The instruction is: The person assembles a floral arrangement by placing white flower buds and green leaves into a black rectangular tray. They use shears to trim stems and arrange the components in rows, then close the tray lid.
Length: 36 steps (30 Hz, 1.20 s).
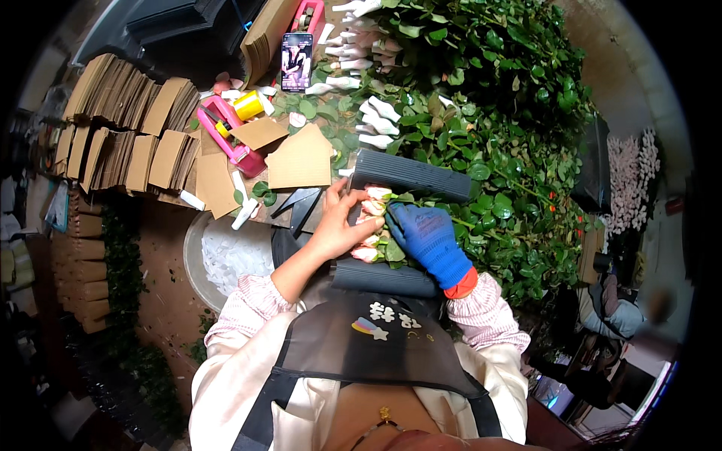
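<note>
Pale pink roses (370, 254) lie in a row between two dark ribbed bars, the far bar (414, 177) and the near bar (385, 278). My bare left hand (342, 224) comes from the left, its thumb and fingers closed around the rose heads. Opposite it, my right hand (425, 234) in a blue knitted glove has its fingers curled at the stems just below the blooms. Its fingertips are partly hidden by leaves. Black-handled scissors (301, 209) rest on the table beside my left hand.
Leafy stems (489, 218) pile up on the right, with white-sleeved rose heads (378, 120) beyond. Cardboard pieces (299, 159), a pink tape dispenser (233, 139) and a phone (296, 62) lie at the far left. A bucket (197, 263) of white scraps stands below the table. Another person (613, 310) is at far right.
</note>
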{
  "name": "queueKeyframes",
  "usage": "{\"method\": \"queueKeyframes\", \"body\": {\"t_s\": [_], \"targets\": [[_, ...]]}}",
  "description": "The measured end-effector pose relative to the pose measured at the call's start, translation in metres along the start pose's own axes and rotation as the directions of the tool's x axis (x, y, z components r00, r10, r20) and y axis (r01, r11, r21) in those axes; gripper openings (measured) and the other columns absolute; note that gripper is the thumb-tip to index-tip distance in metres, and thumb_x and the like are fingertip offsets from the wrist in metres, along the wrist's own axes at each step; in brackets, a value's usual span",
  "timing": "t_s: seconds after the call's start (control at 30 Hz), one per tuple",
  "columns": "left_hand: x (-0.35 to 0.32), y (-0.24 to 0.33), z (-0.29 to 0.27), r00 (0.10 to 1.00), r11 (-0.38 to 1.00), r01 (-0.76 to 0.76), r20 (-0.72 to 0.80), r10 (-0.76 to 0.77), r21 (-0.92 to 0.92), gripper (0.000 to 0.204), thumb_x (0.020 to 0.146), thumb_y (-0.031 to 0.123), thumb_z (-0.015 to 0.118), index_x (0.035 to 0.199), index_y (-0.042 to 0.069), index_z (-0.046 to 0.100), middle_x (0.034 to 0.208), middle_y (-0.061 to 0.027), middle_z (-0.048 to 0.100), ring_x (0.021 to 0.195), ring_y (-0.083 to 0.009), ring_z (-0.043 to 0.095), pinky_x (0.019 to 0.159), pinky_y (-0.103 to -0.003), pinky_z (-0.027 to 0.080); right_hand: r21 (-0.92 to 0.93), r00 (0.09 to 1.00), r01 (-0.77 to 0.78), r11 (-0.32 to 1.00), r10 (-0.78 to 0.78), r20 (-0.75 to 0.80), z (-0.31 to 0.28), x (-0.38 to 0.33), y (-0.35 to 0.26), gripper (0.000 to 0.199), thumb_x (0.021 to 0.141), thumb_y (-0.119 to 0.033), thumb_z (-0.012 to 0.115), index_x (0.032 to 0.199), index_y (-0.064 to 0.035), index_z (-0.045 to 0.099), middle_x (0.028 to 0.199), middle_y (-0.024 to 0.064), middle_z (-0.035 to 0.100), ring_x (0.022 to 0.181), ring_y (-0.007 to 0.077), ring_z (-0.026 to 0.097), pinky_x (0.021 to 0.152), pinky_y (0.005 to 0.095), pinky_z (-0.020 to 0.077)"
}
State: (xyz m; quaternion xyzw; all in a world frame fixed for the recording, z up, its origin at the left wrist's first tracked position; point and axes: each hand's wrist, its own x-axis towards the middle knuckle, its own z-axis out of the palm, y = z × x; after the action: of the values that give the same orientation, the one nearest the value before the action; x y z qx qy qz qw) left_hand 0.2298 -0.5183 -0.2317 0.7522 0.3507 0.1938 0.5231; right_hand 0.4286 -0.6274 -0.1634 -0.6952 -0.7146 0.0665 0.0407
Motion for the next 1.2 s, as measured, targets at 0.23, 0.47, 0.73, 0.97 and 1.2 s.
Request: {"method": "queueKeyframes", "body": {"t_s": [0.23,0.47,0.73,0.97,1.2], "targets": [[0.006,0.005,0.01,0.977,0.998,-0.05,-0.207,0.042,-0.032,0.039,0.079,0.03,0.091,0.107,0.006,0.077,0.151,-0.0265,0.05,0.139,-0.0429,0.053,0.113,-0.047,0.046,0.534,0.949,-0.091,0.84,0.236,-0.209,-0.033,-0.017,-0.016,0.039,0.096,-0.016,0.07,0.134,-0.0091,0.069,0.11,0.0173,0.074,0.1,0.0373,0.073,0.09,0.0441,0.0578],[0.003,0.003,0.012,0.969,0.992,-0.11,-0.23,0.093,-0.063,0.035,0.081,0.027,0.09,0.106,0.006,0.077,0.157,-0.0269,0.047,0.138,-0.0419,0.056,0.11,-0.045,0.049,0.32,0.987,-0.089,0.943,0.126,-0.098,-0.017,-0.002,-0.009,0.05,0.09,-0.006,0.067,0.14,-0.0082,0.065,0.112,0.0168,0.067,0.1,0.0394,0.065,0.089,0.0481,0.0537],[0.005,-0.003,0.008,0.991,0.994,-0.073,-0.118,0.062,-0.085,0.039,0.088,0.033,0.085,0.115,0.006,0.076,0.162,-0.0316,0.039,0.146,-0.0443,0.047,0.118,-0.047,0.041,0.266,0.985,-0.095,0.959,0.129,-0.112,-0.016,-0.004,-0.015,0.048,0.093,-0.012,0.068,0.14,-0.0076,0.063,0.122,0.0198,0.067,0.11,0.0416,0.065,0.094,0.048,0.0533],[0.014,-0.033,-0.082,0.928,0.723,-0.07,-0.221,0.3,0.687,0.055,0.087,0.011,0.075,0.139,0.003,0.06,0.151,-0.0216,0.055,0.143,-0.0429,0.048,0.119,-0.051,0.039,0.585,0.887,-0.052,0.809,0.306,-0.344,-0.039,-0.032,-0.033,0.04,0.096,-0.008,0.069,0.136,-0.003,0.069,0.133,0.0169,0.072,0.123,0.033,0.069,0.105,0.0422,0.0536],[0.054,-0.073,-0.126,0.968,0.567,-0.19,0.056,0.245,0.801,0.083,0.073,0.014,0.086,0.147,-0.001,0.05,0.135,-0.0243,0.06,0.128,-0.0424,0.058,0.113,-0.051,0.046,0.577,0.896,0.045,0.815,0.222,-0.384,-0.046,-0.036,-0.038,0.037,0.096,-0.008,0.07,0.133,-0.0019,0.07,0.131,0.0179,0.073,0.12,0.0335,0.071,0.104,0.0414,0.0554]]}}
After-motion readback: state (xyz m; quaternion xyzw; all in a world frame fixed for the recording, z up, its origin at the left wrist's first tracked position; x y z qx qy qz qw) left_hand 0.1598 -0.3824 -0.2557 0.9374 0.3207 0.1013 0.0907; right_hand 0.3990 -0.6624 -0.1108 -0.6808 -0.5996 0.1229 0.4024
